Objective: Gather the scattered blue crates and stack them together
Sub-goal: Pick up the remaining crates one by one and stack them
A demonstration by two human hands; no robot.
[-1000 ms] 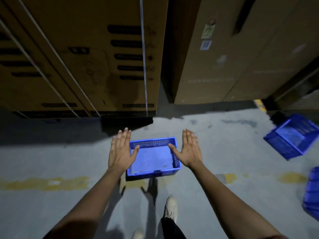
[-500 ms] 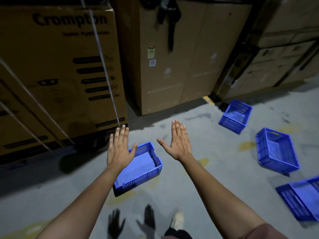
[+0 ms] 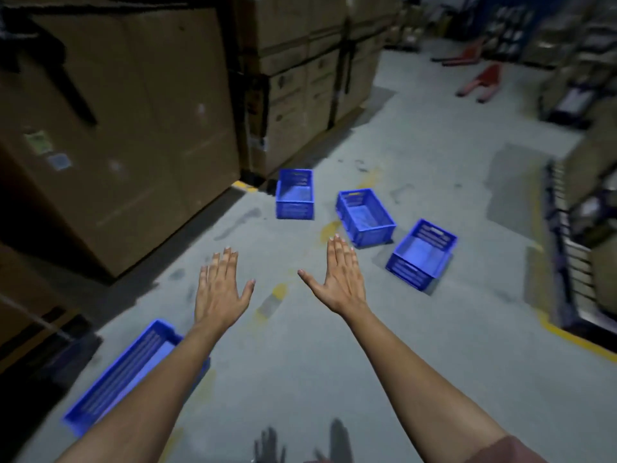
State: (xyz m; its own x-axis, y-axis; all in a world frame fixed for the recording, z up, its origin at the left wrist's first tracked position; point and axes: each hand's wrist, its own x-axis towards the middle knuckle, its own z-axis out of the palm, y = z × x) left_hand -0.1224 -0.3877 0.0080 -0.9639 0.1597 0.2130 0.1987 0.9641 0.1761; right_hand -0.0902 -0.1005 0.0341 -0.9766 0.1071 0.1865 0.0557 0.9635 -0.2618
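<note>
We are turning away from the blue slatted plastic crate, now lying at seven o'clock, toward three more blue crates at one o'clock; our left hand and right hand are hovering flat and empty, so nothing is stacked yet.

- No text, brand or number can be read anywhere in this view.
- The large cardboard box at the left carries two small stickers, one greenish and one bluish; both are too blurred to make out any print.
- The stacked cartons further back show faint dark printed marks on their faces, too small and soft to read.
</note>
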